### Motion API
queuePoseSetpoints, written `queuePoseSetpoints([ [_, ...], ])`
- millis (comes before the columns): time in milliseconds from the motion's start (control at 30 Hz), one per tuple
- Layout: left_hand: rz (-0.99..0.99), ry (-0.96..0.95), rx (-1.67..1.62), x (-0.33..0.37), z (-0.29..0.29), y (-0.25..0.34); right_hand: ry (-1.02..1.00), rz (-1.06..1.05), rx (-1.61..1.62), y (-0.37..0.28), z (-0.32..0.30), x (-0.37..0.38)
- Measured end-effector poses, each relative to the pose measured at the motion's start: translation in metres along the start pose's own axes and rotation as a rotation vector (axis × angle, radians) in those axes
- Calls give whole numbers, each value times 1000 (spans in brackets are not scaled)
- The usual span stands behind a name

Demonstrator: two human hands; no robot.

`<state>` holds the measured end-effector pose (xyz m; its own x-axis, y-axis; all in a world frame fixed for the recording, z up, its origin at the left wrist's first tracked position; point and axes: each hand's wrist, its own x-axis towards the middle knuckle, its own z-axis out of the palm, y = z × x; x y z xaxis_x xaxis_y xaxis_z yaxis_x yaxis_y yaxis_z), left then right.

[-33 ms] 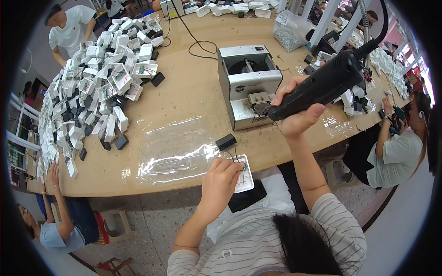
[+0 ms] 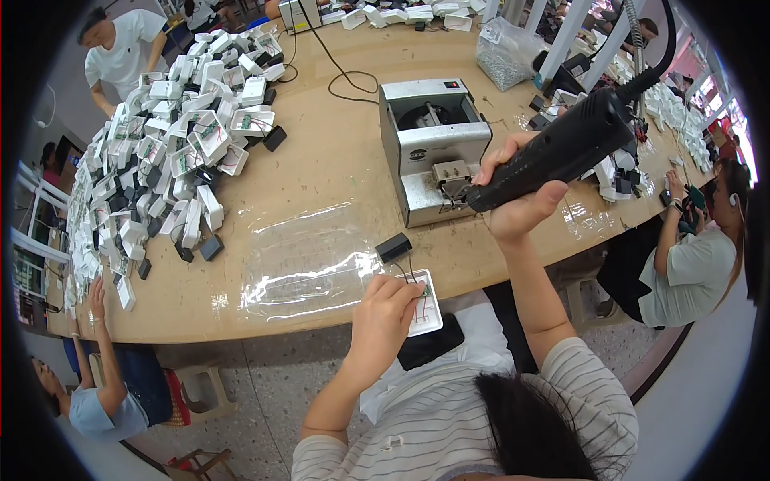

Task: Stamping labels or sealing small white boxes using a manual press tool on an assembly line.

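At the table's near edge, my left hand (image 2: 383,315) is closed, its fingertips reaching into an open white plastic case (image 2: 431,316) at a small green circuit board (image 2: 423,290). Thin red wires lie inside the case. Two dark leads run from it to a black box-shaped part (image 2: 394,248) on the table. My right hand (image 2: 520,210) grips a black electric screwdriver (image 2: 557,148), thumb out along its side. The driver's tip end is at the front of a metal screw feeder (image 2: 437,156); the bit itself is hard to make out.
A big heap of white cases (image 2: 184,144) with black parts covers the left of the table (image 2: 321,192). A bag of screws (image 2: 505,56) stands behind the feeder. A black cable (image 2: 664,56) hangs from above to the driver. Co-workers sit left and right.
Neither of my hands has visibly moved. At the far left, a co-worker's hand has shifted slightly.
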<state>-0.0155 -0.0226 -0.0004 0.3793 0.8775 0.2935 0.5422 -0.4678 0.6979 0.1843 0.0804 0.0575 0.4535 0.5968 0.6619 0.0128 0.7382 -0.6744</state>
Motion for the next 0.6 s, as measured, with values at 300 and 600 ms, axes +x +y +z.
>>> queuePoseSetpoints([
  [300,18,-27,30,0,-2,-2,-73,195,94,-33,0,-32],
  [600,20,11,-8,0,-1,-1,13,-107,221,-33,26,51],
])
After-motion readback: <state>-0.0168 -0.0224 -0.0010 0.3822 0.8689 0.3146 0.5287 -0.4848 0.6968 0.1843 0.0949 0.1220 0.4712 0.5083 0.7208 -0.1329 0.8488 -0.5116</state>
